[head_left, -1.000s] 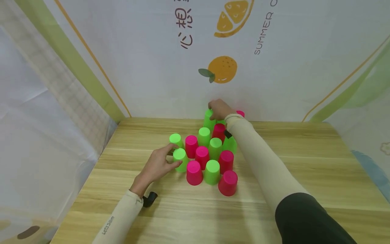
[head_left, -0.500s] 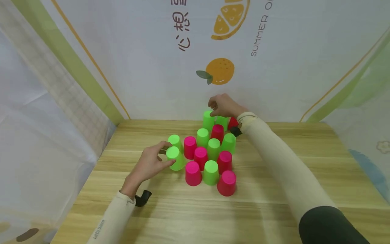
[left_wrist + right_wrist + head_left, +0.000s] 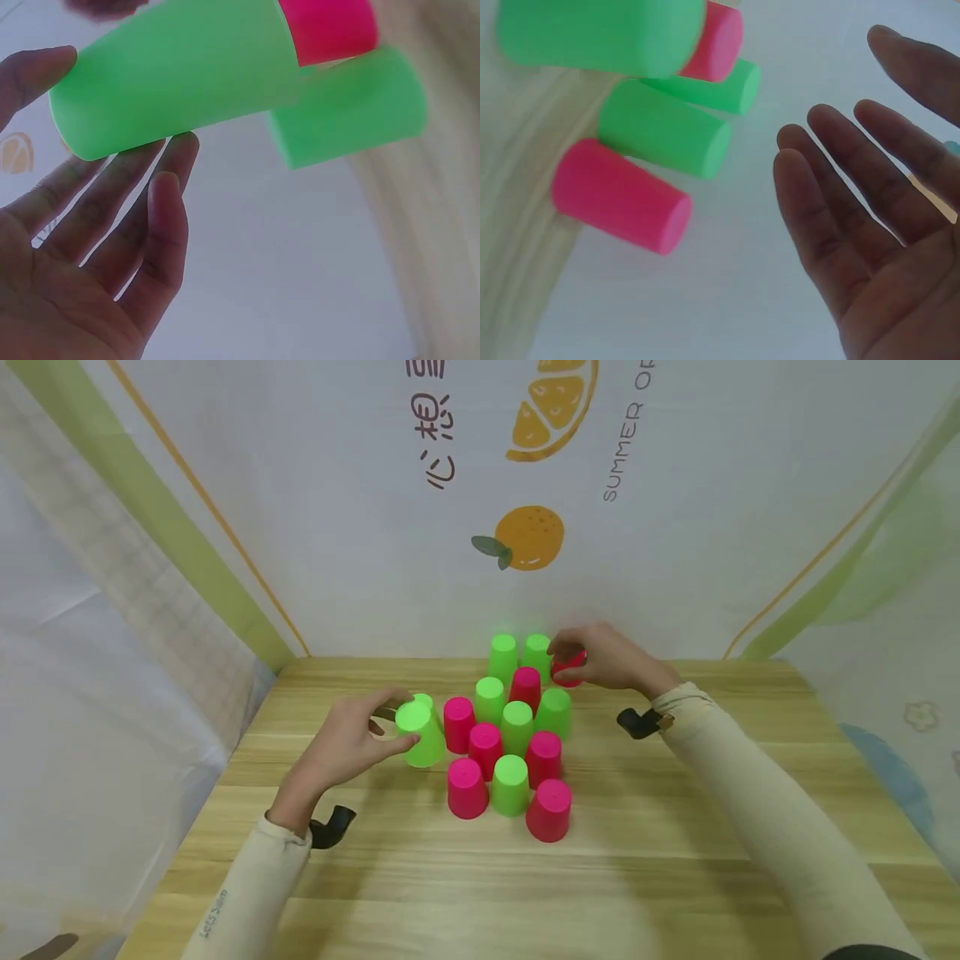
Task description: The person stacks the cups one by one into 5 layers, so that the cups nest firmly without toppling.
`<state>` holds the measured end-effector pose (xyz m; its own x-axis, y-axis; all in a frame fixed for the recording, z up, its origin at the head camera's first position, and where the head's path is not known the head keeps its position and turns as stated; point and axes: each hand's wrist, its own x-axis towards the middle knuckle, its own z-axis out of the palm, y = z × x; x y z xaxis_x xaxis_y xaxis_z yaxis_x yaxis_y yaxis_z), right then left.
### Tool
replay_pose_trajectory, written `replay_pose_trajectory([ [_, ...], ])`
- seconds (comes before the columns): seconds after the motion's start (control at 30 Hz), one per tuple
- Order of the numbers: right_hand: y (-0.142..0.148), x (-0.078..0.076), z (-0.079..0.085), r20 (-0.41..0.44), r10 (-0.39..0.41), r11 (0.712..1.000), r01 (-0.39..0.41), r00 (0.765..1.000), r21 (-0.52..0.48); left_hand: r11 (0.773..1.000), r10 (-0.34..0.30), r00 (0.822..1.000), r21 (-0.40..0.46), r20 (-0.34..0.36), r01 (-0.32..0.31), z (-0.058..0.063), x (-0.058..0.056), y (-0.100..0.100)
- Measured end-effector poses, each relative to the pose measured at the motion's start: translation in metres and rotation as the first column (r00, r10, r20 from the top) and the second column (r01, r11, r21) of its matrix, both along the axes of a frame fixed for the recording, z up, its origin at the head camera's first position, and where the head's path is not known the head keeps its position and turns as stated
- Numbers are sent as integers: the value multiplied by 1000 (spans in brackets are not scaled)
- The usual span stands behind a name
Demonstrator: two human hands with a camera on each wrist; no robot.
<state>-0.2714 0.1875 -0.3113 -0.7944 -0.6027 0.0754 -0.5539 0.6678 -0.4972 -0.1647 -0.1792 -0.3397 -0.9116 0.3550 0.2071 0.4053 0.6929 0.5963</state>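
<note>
My left hand (image 3: 341,747) pinches an upside-down light green cup (image 3: 422,739) between thumb and fingers at the left of the group. In the left wrist view the thumb touches the base end of this green cup (image 3: 176,79), with fingers (image 3: 161,232) along its other side. Another green cup (image 3: 424,700) stands mostly hidden behind it. My right hand (image 3: 611,656) hovers at the back right, fingers relaxed, overlapping a pink-red cup (image 3: 567,672). In the right wrist view that hand (image 3: 885,225) holds nothing and is apart from the pink cup (image 3: 619,199).
Several upside-down green and pink cups stand close together, including a front pink cup (image 3: 549,812) and a back green cup (image 3: 503,656). The wooden table (image 3: 600,893) meets a printed white cloth (image 3: 360,568) right behind the rear cups.
My right hand has left the back green cup and moved right to the rear pink cup. My left hand has drawn the green cup leftward and slightly away from the group.
</note>
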Motion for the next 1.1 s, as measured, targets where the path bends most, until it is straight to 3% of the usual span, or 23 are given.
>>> replay_pose_trajectory([
  [0.3,21,42,-32,66,-40,998,44,997,-52,999,-43,999,21,8,43,26,-24,8],
  [0.53,21,72,-55,84,-1,993,11,997,-122,995,-75,997,62,12,74,38,-52,19],
  [0.7,18,91,-63,106,13,985,6,994,-173,998,-47,999,45,26,46,38,-73,29],
  [0.87,19,108,-66,105,-34,979,54,994,-196,999,-6,997,35,76,4,35,-98,42],
  [1.1,19,134,-70,118,-30,976,54,993,-212,997,44,989,-64,143,-35,24,-137,53],
])
